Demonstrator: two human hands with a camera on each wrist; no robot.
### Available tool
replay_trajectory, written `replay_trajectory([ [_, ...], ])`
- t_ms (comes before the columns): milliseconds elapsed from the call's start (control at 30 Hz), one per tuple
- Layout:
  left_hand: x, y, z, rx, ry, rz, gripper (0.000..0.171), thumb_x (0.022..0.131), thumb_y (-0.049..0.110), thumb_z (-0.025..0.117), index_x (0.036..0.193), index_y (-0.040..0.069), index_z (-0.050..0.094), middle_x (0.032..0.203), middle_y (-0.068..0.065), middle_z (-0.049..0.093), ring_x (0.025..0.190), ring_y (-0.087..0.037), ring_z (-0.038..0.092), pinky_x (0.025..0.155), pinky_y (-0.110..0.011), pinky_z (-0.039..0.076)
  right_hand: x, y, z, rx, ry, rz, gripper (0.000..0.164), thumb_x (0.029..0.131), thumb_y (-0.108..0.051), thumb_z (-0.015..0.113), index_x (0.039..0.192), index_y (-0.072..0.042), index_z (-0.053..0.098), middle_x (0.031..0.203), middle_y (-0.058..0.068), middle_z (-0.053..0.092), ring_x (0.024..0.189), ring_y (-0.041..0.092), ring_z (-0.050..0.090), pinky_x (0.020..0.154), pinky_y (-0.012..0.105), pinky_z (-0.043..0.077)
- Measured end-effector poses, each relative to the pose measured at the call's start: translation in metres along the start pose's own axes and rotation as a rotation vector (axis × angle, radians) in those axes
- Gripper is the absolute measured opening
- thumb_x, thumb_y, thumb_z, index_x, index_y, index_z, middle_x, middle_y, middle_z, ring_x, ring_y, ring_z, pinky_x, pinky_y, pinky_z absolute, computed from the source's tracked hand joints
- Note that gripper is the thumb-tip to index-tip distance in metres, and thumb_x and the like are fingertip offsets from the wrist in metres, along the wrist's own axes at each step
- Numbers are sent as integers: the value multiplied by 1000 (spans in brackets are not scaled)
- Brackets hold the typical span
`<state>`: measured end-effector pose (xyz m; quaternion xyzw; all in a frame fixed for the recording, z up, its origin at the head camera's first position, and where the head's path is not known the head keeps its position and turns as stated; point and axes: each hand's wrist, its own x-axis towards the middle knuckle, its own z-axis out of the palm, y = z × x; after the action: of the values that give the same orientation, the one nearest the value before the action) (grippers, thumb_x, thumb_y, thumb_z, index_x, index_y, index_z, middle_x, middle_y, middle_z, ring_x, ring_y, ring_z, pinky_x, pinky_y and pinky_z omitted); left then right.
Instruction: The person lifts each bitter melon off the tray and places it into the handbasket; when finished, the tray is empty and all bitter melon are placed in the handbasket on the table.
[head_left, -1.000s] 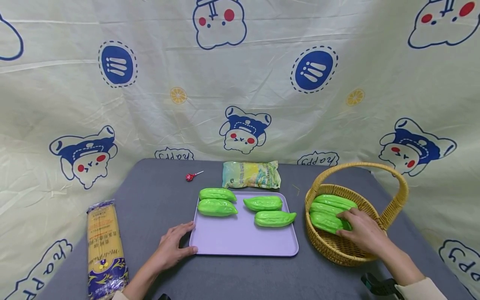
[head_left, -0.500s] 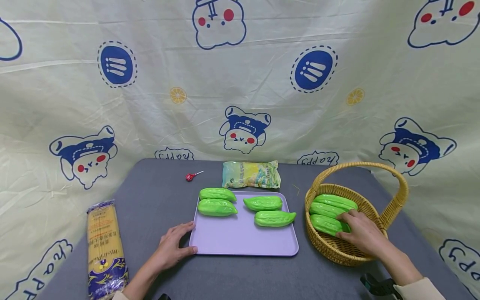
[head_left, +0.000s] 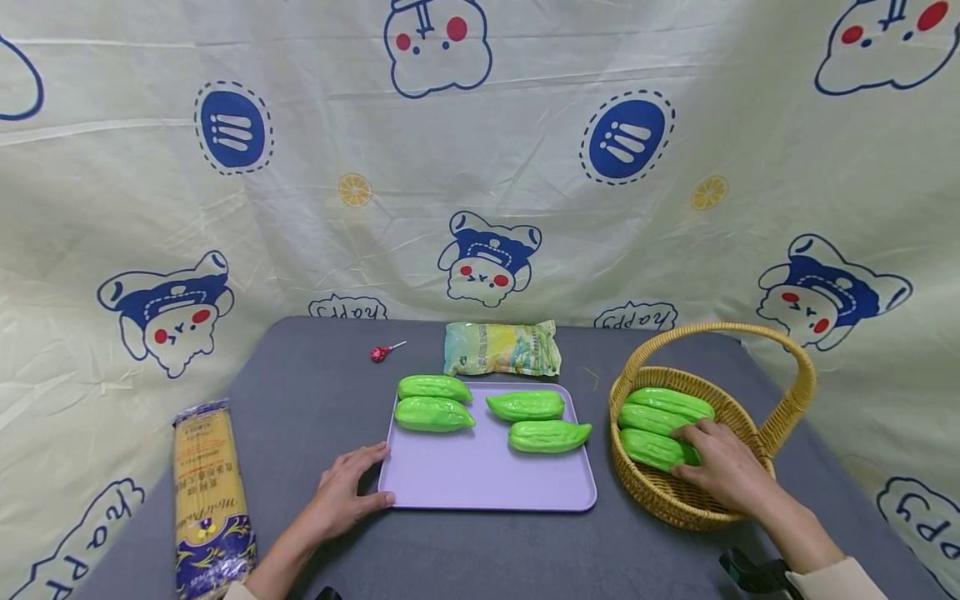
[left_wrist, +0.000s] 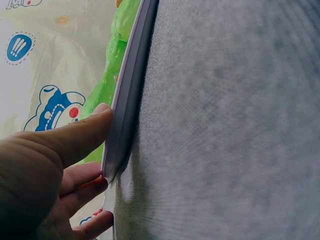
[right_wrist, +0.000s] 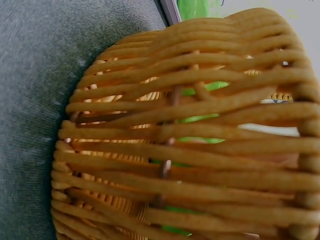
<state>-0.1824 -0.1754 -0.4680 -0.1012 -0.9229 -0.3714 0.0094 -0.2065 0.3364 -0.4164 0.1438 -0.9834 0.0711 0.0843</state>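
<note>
In the head view, my left hand (head_left: 348, 490) rests at the left edge of a lilac tray (head_left: 487, 483). Its thumb and fingertips touch the rim, and the left wrist view shows the thumb (left_wrist: 82, 132) against it. Two bitter melons (head_left: 433, 414) lie on the tray's left side, and two more bitter melons (head_left: 550, 437) on its right. Inside a wicker basket (head_left: 652, 504), my right hand (head_left: 723, 467) grips the right end of the nearest bitter melon (head_left: 656, 450), between thumb and fingers. Basket weave hides most of that hand in the right wrist view.
Two further bitter melons (head_left: 667, 403) lie behind the gripped one. The basket's tall handle (head_left: 750, 332) arches over it. A yellow-green packet (head_left: 502, 350) lies behind the tray, beside a small red lollipop-like item (head_left: 381, 353). A spaghetti bag (head_left: 210, 500) lies far left.
The nearest bitter melon in the basket has shifted slightly toward the front and now lies apart from the one behind it. My left hand and the tray have stayed put.
</note>
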Motion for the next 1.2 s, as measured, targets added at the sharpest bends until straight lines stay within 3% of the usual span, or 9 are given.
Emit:
replay_trajectory([
  [767,0,0,0,1,-2,-10,66,74,30,78,132,9,54,142,-8,50,132,-36,38,102,-60,25,0,1,0,48,-6,35,51,73,-29,78,115,-4,60,104,16,58,96,36,54,77,50,43],
  [1200,1,0,0,2,-4,-5,66,74,30,78,132,8,54,142,-8,50,132,-37,38,102,-61,24,-1,-3,-1,46,1,43,54,73,-28,78,117,-2,58,99,12,58,88,28,54,72,43,42],
])
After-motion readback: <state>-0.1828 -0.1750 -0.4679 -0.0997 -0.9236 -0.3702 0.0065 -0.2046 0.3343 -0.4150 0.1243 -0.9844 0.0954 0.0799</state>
